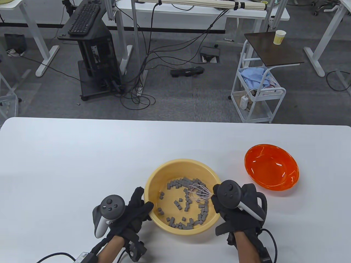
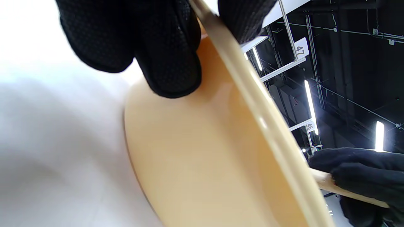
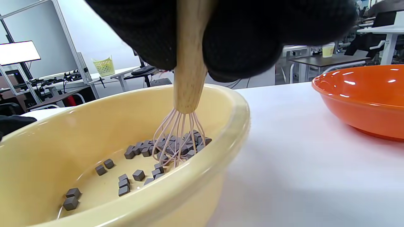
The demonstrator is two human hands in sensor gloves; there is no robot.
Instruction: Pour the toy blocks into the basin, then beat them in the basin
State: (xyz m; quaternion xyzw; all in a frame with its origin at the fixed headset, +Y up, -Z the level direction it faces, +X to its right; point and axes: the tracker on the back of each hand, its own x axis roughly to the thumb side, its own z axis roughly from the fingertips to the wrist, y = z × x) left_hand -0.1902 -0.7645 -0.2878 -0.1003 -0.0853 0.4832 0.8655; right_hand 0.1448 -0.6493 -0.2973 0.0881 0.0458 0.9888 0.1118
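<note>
The table view looks down from high up, facing the far end of the white worktop [image 1: 82, 153] and the floor behind it. The yellow basin [image 1: 153, 178] sits at the lower middle of the frame. The left wrist view is very close to the basin's outside wall [image 2: 195, 157] and looks up at the ceiling lights. The right wrist view sits low by the basin's rim [image 3: 233, 126], looking inside. All three views share the basin.

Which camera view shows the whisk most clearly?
The right wrist view: the whisk shows its wooden handle and pink wires among the blocks. The table view shows only its wires beside the right hand. The left wrist view shows only part of the handle.
</note>
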